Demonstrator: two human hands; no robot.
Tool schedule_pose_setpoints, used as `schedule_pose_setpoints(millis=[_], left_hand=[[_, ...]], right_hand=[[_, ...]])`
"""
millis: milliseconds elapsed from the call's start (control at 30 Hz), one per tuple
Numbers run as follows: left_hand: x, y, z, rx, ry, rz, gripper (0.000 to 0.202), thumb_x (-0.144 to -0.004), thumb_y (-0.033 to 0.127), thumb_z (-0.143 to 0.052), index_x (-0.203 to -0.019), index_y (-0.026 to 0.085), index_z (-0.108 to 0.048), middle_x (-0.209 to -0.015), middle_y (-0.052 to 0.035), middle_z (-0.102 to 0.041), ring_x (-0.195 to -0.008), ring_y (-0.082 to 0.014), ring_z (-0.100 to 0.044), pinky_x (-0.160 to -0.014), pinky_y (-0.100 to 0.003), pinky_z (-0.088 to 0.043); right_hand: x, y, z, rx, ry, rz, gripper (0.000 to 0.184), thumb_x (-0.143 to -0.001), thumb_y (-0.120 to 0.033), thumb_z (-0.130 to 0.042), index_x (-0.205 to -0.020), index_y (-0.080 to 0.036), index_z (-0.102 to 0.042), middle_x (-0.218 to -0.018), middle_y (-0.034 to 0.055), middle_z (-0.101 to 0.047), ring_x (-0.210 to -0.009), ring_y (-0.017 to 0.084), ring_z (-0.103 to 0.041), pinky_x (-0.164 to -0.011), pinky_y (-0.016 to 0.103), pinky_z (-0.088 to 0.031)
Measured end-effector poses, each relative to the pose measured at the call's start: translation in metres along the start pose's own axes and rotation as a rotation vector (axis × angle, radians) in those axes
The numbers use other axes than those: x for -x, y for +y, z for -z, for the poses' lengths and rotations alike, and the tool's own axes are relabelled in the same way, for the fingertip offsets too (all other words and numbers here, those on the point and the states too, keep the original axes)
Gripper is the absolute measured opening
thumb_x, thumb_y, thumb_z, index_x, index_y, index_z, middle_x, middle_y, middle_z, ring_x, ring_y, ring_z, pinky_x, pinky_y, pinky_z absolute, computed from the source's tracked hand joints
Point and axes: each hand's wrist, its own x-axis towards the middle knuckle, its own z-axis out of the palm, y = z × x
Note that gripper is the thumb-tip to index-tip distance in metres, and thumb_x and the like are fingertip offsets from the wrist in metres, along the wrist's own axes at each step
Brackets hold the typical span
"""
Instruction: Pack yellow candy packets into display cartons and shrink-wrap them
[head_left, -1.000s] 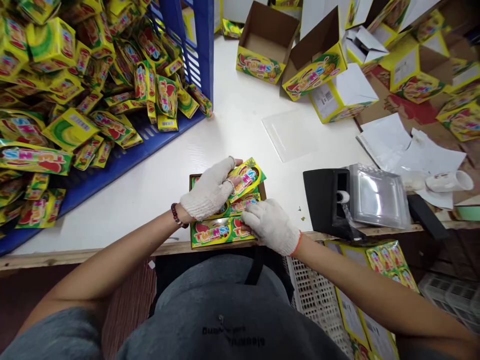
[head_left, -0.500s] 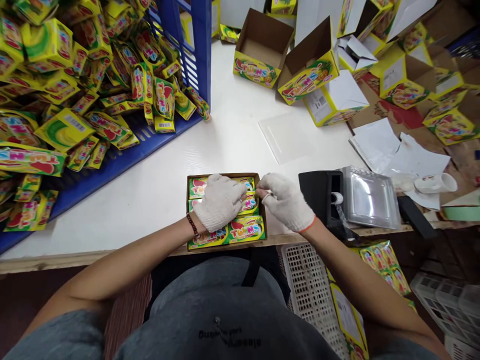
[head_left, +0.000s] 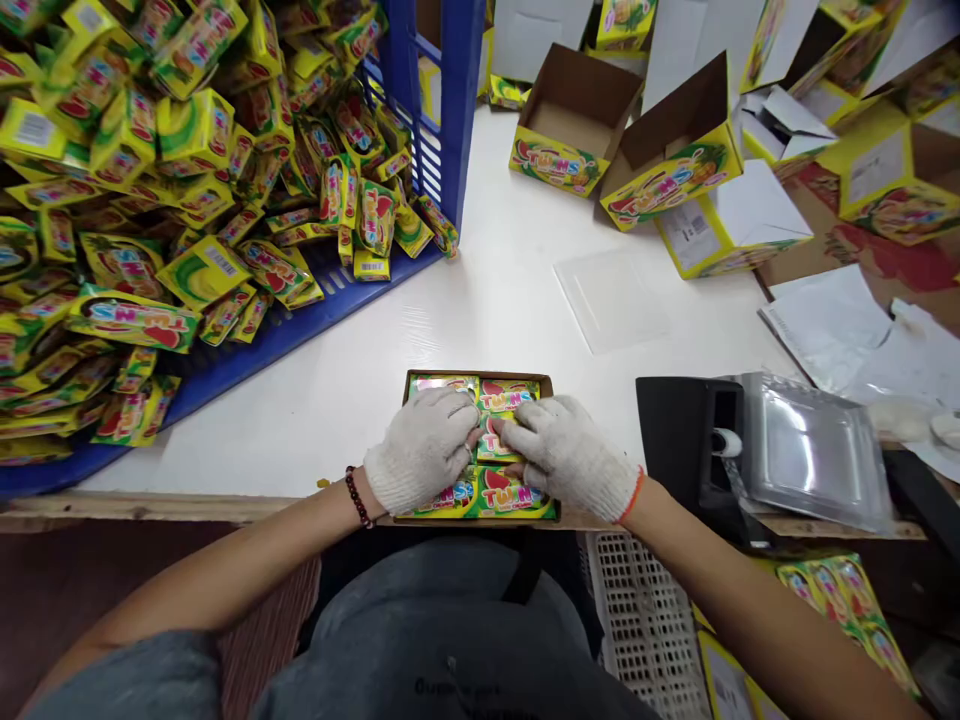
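Note:
A shallow brown-edged cardboard box sits at the table's front edge in the head view. Inside it, small yellow-green TWINS packs lie side by side in rows. My left hand, in a white knit glove, rests over the packs on the left side, its fingertips on their tops near the middle. From the right, my gloved right hand reaches over the box rim, its fingers apart and touching the right-hand packs. Bare fingertips show out of both gloves. Neither hand lifts a pack. Part of the left packs is hidden beneath my left hand.
A blue plastic crate heaped with similar packs lies at left. Open printed cartons stand at the back. A clear plastic sheet, a black tape dispenser and clear plastic trays lie to the right.
My right hand has moved from a pinch at the box's right edge onto the packs, its fingers now apart. My left hand stays over the left packs. The camera view has shifted.

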Motion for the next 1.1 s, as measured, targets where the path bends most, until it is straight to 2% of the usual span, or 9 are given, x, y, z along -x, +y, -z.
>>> schedule_pose_setpoints(millis=[167,333,467,600,767,867,933,1000,1100], left_hand=[[-0.037,-0.043,0.011,0.055,0.305,0.05,0.012,-0.094,0.023,-0.056,-0.101,0.019,-0.065,-0.11,-0.0085,-0.066,-0.104,-0.0219,-0.063,-0.091,-0.04,-0.055],[-0.094,-0.142,0.038,-0.094,0.709,0.591,0.022,-0.086,0.025,-0.073,-0.098,0.018,-0.057,-0.112,-0.0073,-0.059,-0.115,-0.0255,-0.056,-0.102,-0.048,-0.048],[-0.113,-0.199,0.062,-0.19,0.747,0.704,0.042,-0.078,0.034,-0.082,-0.103,0.017,-0.052,-0.121,-0.0123,-0.056,-0.12,-0.0299,-0.051,-0.101,-0.051,-0.044],[-0.113,-0.22,0.083,-0.217,0.675,0.664,0.024,-0.084,0.032,-0.073,-0.089,0.018,-0.055,-0.094,-0.0037,-0.064,-0.098,-0.0214,-0.06,-0.088,-0.041,-0.049],[-0.085,-0.169,0.076,-0.189,0.669,0.335,0.027,-0.095,0.036,-0.056,-0.114,0.017,-0.063,-0.108,-0.0055,-0.071,-0.106,-0.0207,-0.063,-0.091,-0.044,-0.051],[-0.061,-0.106,0.052,-0.13,0.568,-0.078,0.026,-0.097,0.034,-0.055,-0.119,0.023,-0.063,-0.114,-0.002,-0.073,-0.106,-0.0177,-0.066,-0.094,-0.042,-0.055],[-0.049,-0.068,0.036,-0.115,0.478,-0.387,0.023,-0.098,0.023,-0.055,-0.12,0.024,-0.062,-0.117,-0.0021,-0.074,-0.108,-0.0169,-0.068,-0.094,-0.04,-0.058],[-0.043,-0.041,0.023,-0.106,0.401,-0.553,0.028,-0.096,0.016,-0.055,-0.123,0.022,-0.059,-0.122,-0.0071,-0.073,-0.114,-0.0194,-0.067,-0.096,-0.04,-0.058],[-0.039,-0.028,0.011,-0.02,0.331,-0.464,0.046,-0.092,0.025,-0.063,-0.135,0.014,-0.053,-0.137,-0.0193,-0.063,-0.127,-0.0289,-0.06,-0.103,-0.048,-0.055]], right_hand=[[-0.001,-0.005,-0.016,-0.129,0.083,0.097,0.029,-0.087,-0.027,-0.071,-0.113,-0.014,-0.068,-0.099,0.0112,-0.066,-0.083,0.023,-0.054,-0.071,0.035,-0.038],[-0.007,-0.027,-0.029,-0.093,0.138,-0.132,0.011,-0.089,-0.012,-0.062,-0.083,-0.019,-0.067,-0.084,0.0077,-0.065,-0.074,0.021,-0.053,-0.065,0.032,-0.035],[-0.014,-0.043,-0.028,-0.13,-0.051,-0.318,0.023,-0.085,-0.003,-0.058,-0.097,-0.02,-0.069,-0.087,0.0082,-0.069,-0.078,0.023,-0.06,-0.065,0.033,-0.037],[-0.021,-0.035,-0.021,-0.314,-0.157,-0.362,0.02,-0.087,-0.005,-0.052,-0.089,-0.02,-0.066,-0.088,0.0085,-0.069,-0.08,0.022,-0.061,-0.067,0.032,-0.041],[-0.022,-0.006,-0.009,-0.965,0.139,-0.516,0.009,-0.094,-0.026,-0.051,-0.092,-0.021,-0.058,-0.084,0.0026,-0.064,-0.069,0.015,-0.058,-0.063,0.029,-0.048],[-0.024,0.014,0.002,-1.35,0.447,-0.696,0.039,-0.095,-0.051,-0.05,-0.122,-0.022,-0.049,-0.104,0.007,-0.066,-0.068,0.016,-0.063,-0.059,0.031,-0.053],[-0.026,0.026,0.009,-1.509,0.475,-0.702,0.051,-0.092,-0.057,-0.052,-0.129,-0.022,-0.046,-0.105,0.0081,-0.066,-0.072,0.018,-0.066,-0.06,0.033,-0.054],[-0.027,0.034,0.014,-1.441,0.401,-0.685,0.044,-0.088,-0.051,-0.058,-0.119,-0.02,-0.055,-0.092,0.005,-0.067,-0.074,0.019,-0.064,-0.063,0.033,-0.053],[-0.026,0.037,0.012,-1.041,0.371,-0.63,0.019,-0.086,-0.036,-0.058,-0.094,-0.02,-0.064,-0.08,0.0023,-0.065,-0.076,0.019,-0.06,-0.069,0.032,-0.049]])
